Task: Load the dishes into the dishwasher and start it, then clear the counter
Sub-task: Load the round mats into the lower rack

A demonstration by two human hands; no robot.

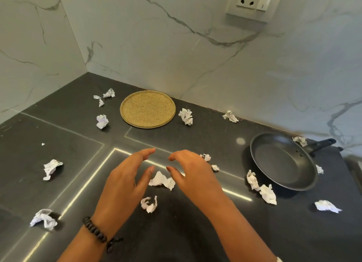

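- Bench (195, 232): dark slab; I see paper wads scattered around.
- Left hand (125, 179), right hand (194, 175): each grip spread, empty, flanking the crumpled paper.
- Crumpled paper (162, 180): between both thumbs, equally near; long axis runs left-right.

The dark counter (176, 232) is littered with paper wads. Both hands, left (125, 179) and right (192, 175), hover with fingers loosely spread either side of one wad (161, 180); another (149, 204) lies just at 6 o'clock of it. The plate (147, 109) sits at 12 o'clock by the wall, the pan (282, 162) at 3 o'clock, wads (261, 187) touching its near rim. Bare counter runs between the hands and plate, and toward 9 o'clock up to a wad (52, 168).
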